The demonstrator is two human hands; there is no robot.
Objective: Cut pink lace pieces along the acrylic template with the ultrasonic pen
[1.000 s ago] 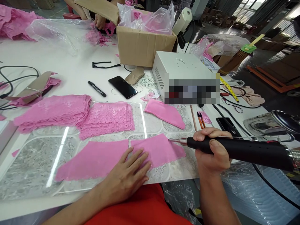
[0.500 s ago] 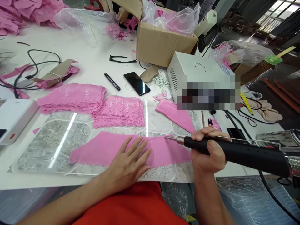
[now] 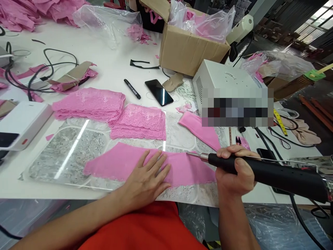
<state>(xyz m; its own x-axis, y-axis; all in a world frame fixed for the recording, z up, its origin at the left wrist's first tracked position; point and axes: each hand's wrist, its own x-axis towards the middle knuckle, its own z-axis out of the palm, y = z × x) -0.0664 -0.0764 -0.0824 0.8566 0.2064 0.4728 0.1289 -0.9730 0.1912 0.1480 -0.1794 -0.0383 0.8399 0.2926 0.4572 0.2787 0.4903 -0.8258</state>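
Note:
A flat pink fabric piece [image 3: 122,161] lies across the grey marble-patterned board [image 3: 67,156] in front of me. My left hand [image 3: 147,177] rests on it, palm down and fingers spread. In my right hand [image 3: 236,170] is a thick black-handled tool [image 3: 281,177] with a narrow metal tip, fingers wrapped round the handle. The tip points left and meets the fabric near its upper edge, right of my left fingers; whether it presses in, I cannot tell. Beyond the piece are two stacks of pink lace fabric [image 3: 90,104] and a smaller folded pink piece [image 3: 200,128].
A grey metal box [image 3: 221,76], its front blurred, stands at right before a cardboard box [image 3: 189,48] with plastic bags. Near the middle lie a phone [image 3: 158,92] and a black marker [image 3: 132,89]. A white device [image 3: 28,121] and black cables [image 3: 45,66] occupy the left.
The whole scene sits slightly further right in my view. The other person's hand at the back has gone from sight. Both my hands stay almost in place against the fabric.

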